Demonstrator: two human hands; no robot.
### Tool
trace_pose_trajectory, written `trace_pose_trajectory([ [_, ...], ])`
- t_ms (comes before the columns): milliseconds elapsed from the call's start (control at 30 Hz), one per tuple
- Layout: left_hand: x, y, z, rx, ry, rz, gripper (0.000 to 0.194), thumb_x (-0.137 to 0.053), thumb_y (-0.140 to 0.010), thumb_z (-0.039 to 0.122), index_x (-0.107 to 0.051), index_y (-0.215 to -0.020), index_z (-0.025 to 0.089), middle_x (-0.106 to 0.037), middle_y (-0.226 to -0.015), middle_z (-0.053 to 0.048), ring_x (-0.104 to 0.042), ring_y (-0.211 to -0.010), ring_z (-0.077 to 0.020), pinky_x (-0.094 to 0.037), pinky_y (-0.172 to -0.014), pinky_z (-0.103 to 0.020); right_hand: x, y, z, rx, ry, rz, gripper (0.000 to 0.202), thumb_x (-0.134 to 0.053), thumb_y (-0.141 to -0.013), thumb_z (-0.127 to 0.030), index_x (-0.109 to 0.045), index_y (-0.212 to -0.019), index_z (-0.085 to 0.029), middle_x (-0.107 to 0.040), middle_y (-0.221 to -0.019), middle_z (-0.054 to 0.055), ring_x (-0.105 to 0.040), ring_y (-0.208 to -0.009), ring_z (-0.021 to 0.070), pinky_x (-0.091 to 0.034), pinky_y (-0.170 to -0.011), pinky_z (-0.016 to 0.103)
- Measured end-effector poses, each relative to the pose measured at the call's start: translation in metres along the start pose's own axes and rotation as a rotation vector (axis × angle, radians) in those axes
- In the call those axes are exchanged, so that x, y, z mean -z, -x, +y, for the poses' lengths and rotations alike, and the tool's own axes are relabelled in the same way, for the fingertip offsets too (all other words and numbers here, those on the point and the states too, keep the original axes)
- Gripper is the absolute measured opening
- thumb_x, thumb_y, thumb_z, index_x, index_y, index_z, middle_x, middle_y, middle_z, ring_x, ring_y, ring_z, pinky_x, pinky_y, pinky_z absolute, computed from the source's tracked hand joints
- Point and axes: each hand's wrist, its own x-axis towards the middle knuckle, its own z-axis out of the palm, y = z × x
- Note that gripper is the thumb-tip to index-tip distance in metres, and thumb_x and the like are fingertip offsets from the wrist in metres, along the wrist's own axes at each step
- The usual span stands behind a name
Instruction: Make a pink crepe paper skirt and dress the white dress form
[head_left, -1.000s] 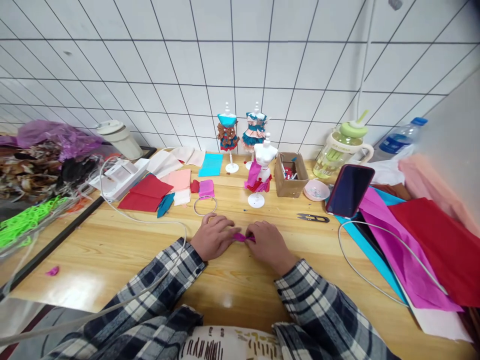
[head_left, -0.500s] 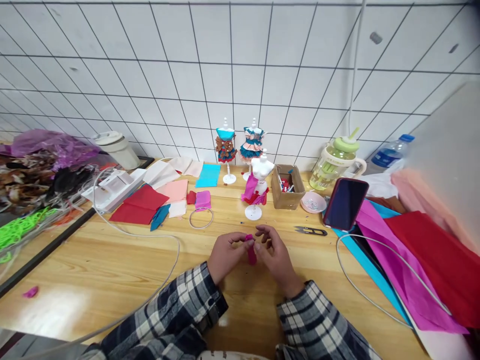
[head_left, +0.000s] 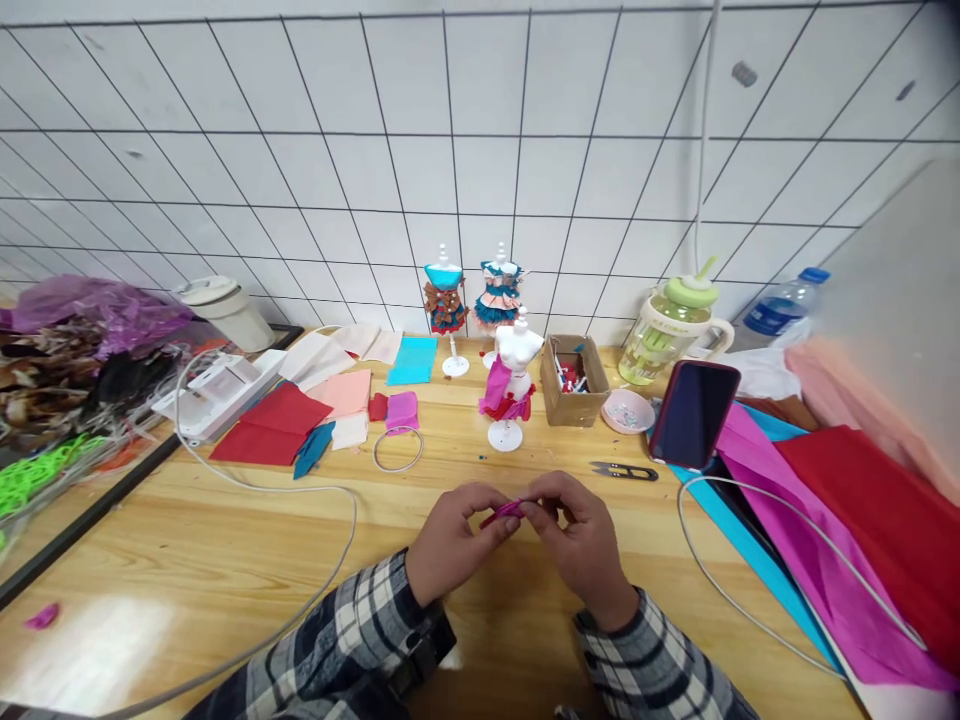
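I can't read a single full word or number from here. The drinking jug (head_left: 664, 340) with the green lid (head_left: 691, 292) has small lettering on its pale band (head_left: 675, 321), too fine to make out. The water bottle (head_left: 796, 297) wears a blue label (head_left: 772, 316) whose white marks blur as well.

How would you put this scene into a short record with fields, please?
Left hand: pinching a magenta cloth
Right hand: pinching the cloth's right end
Front mannequin: upright, magenta and red fabric about its lower part
Left rear mannequin: turquoise top, brown ruffles
Right rear mannequin: teal and pink ruffles
Snips: lying in front of the bowl
Phone: propped up, screen dark
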Motion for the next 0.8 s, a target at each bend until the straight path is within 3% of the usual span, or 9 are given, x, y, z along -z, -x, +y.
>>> trace_pose_trajectory([
  [67, 0.000, -0.006, 0.003, 0.051, 0.041, 0.005, 0.024, -0.063, -0.084, 0.041, -0.072, -0.076, 0.021, -0.071, -0.071, -0.002, -0.064, -0.070, -0.0172, -0.049, -0.069, -0.029, 0.005, -0.007, -0.006, -0.027, -0.013, 0.011, 0.007, -0.065, -0.083, -0.028, -0.068, -0.087, -0.023, -0.064, -0.077, 0.001, -0.052, -0.062, 0.0124, -0.045, -0.056, 0.025],
  [167, 0.003, -0.020, 0.009, 0.012, 0.075, 0.068, 0.028, -0.062, -0.084, 0.044, -0.072, -0.073, 0.021, -0.070, -0.069, -0.002, -0.064, -0.067, -0.0165, -0.048, -0.067, -0.028, 0.012, -0.023, -0.014, -0.088, -0.005, -0.044, 0.019, -0.068, -0.080, -0.030, -0.069, -0.097, -0.023, -0.067, -0.083, 0.002, -0.052, -0.061, 0.0120, -0.045, -0.052, 0.024],
  [267, 0.006, -0.037, 0.005, -0.081, 0.051, 0.114, 0.030, -0.059, -0.086, 0.046, -0.072, -0.075, 0.021, -0.070, -0.071, -0.002, -0.063, -0.069, -0.0168, -0.048, -0.069, -0.029, 0.017, -0.044, -0.021, -0.058, 0.069, -0.026, 0.011, -0.067, -0.080, -0.030, -0.073, -0.086, -0.023, -0.066, -0.070, 0.000, -0.048, -0.055, 0.0112, -0.040, -0.049, 0.024],
  [333, 0.008, -0.046, -0.009, -0.154, -0.050, 0.255, 0.029, -0.057, -0.087, 0.047, -0.070, -0.084, 0.021, -0.069, -0.078, -0.004, -0.063, -0.077, -0.0192, -0.047, -0.076, -0.032, 0.020, -0.062, -0.024, -0.015, 0.117, 0.014, 0.011, -0.068, -0.079, -0.031, -0.074, -0.083, -0.022, -0.064, -0.066, 0.000, -0.047, -0.053, 0.0111, -0.038, -0.049, 0.024],
  [400, 0.009, -0.051, -0.030, -0.195, -0.241, 0.509, 0.031, -0.052, -0.089, 0.048, -0.065, -0.095, 0.020, -0.067, -0.089, -0.008, -0.059, -0.088, -0.0232, -0.043, -0.086, -0.040, 0.022, -0.080, -0.026, -0.002, 0.135, 0.036, 0.015, -0.068, -0.079, -0.034, -0.074, -0.085, -0.021, -0.064, -0.065, 0.000, -0.048, -0.054, 0.0117, -0.038, -0.050, 0.024],
  [433, 0.010, -0.053, -0.040, -0.201, -0.337, 0.582, 0.031, -0.050, -0.089, 0.047, -0.063, -0.093, 0.020, -0.066, -0.093, -0.009, -0.057, -0.094, -0.0251, -0.040, -0.090, -0.043, 0.022, -0.088, -0.026, -0.001, 0.136, 0.040, 0.016, -0.069, -0.079, -0.034, -0.073, -0.086, -0.021, -0.064, -0.065, 0.000, -0.050, -0.055, 0.0121, -0.039, -0.051, 0.025],
  [567, 0.010, -0.053, -0.065, -0.407, -0.566, 0.562, 0.019, -0.059, -0.084, 0.040, -0.059, -0.086, 0.021, -0.064, -0.117, -0.010, -0.052, -0.108, -0.0262, -0.031, -0.097, -0.045, 0.017, -0.110, -0.020, 0.000, 0.022, 0.102, 0.020, -0.072, -0.076, -0.030, -0.066, -0.093, -0.021, -0.066, -0.076, 0.000, -0.052, -0.058, 0.0112, -0.039, -0.053, 0.024],
  [667, 0.007, -0.051, -0.065, -0.526, -0.628, 0.524, 0.015, -0.064, -0.082, 0.037, -0.061, -0.082, 0.022, -0.065, -0.121, -0.006, -0.050, -0.108, -0.0245, -0.030, -0.095, -0.041, 0.011, -0.113, -0.012, 0.013, -0.080, 0.208, 0.024, -0.074, -0.074, -0.027, -0.058, -0.089, -0.021, -0.062, -0.078, -0.002, -0.050, -0.058, 0.0090, -0.037, -0.051, 0.022],
  [800, 0.004, -0.050, -0.060, -0.543, -0.676, 0.490, 0.015, -0.065, -0.081, 0.039, -0.065, -0.078, 0.024, -0.066, -0.121, -0.001, -0.047, -0.108, -0.0254, -0.026, -0.092, -0.041, 0.006, -0.114, -0.004, 0.037, -0.032, 0.275, 0.026, -0.076, -0.072, -0.026, -0.053, -0.083, -0.020, -0.054, -0.073, -0.005, -0.038, -0.051, 0.0059, -0.029, -0.047, 0.020],
])
